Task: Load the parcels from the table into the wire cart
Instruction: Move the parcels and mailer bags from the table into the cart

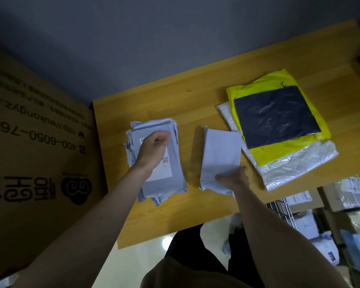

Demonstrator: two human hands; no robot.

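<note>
**Two hands on grey mailers at the wooden table**

Two bare hands reach over a light wooden table (pixel 175 96). The left hand (pixel 153 149) hovers over or rests on a stack of pale grey plastic mailer parcels (pixel 170 179) lying flat at the table's left part; its fingers are curled downward toward the top parcel's white shipping label (pixel 162 169), and whether they actually pinch the plastic cannot be told. The right hand (pixel 234 178) grips the near edge of a single pale grey plastic mailer parcel (pixel 220 150), thumb on top, holding it just beside the stack and tilted slightly off the tabletop.

Further right on the table lies a second pile: a flat dark navy plastic parcel (pixel 275 116) on top of a bright yellow plastic mailer (pixel 279 150), which in turn lies on a clear crinkled plastic bag parcel (pixel 299 165).

Below the table's right corner stands a metal wire cart (pixel 283 213), with white and blue parcels and cardboard boxes already inside. A large brown cardboard box with printed lettering (pixel 35 142) stands against the table's left side.
</note>
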